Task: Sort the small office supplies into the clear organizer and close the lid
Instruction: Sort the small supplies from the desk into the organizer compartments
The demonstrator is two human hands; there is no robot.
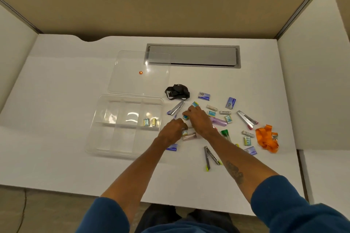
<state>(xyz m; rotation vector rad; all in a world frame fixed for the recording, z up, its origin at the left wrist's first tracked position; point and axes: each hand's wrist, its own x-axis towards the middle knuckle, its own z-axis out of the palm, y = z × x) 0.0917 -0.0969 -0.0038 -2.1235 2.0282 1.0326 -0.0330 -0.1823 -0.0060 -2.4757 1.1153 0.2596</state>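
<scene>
- White table (75, 157), with a grey hatch (193, 56) set into its far side.
- Clear organizer (106, 138) left of the left hand's fingers (180, 122); its lid (123, 85) lies flat beyond it.
- Black strap (177, 91) just beyond the right hand's fingers (193, 108).
- Small boxes, staplers and tubes scattered around and right of both hands' fingers.
- Orange lanyard (265, 138) far right of them.
</scene>
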